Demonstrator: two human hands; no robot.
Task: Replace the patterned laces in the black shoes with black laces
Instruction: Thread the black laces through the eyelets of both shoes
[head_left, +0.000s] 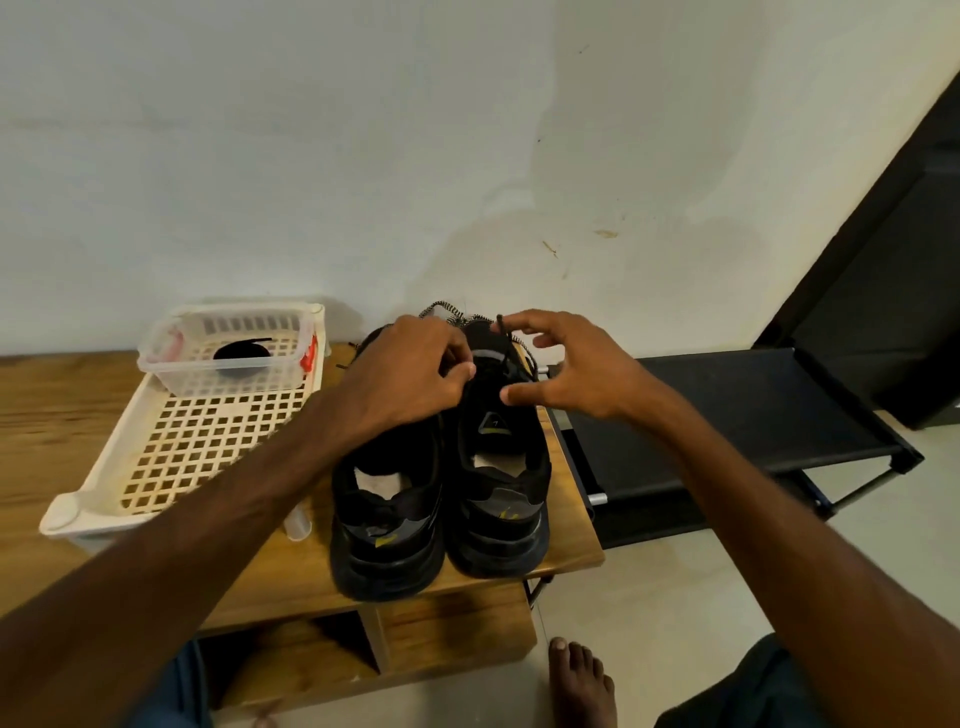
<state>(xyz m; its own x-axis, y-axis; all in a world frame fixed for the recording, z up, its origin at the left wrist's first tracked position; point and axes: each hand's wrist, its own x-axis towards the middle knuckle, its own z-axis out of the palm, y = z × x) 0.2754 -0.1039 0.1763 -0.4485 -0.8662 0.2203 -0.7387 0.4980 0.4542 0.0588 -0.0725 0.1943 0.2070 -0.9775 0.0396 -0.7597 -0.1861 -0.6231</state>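
Ideally, left hand (410, 374) pinches the right shoe (498, 467) steady at its eyelets while right hand (566, 366), spread and empty, draws the black lace (500, 327) evenly.

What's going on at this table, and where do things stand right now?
A person is relacing black shoes on a table. The left hand grips the right shoe at its lacing. The right hand hovers open beside a black lace end that sticks up. Patterned lace shows behind the toes, so the swap is not finished. The left shoe stands untouched alongside.
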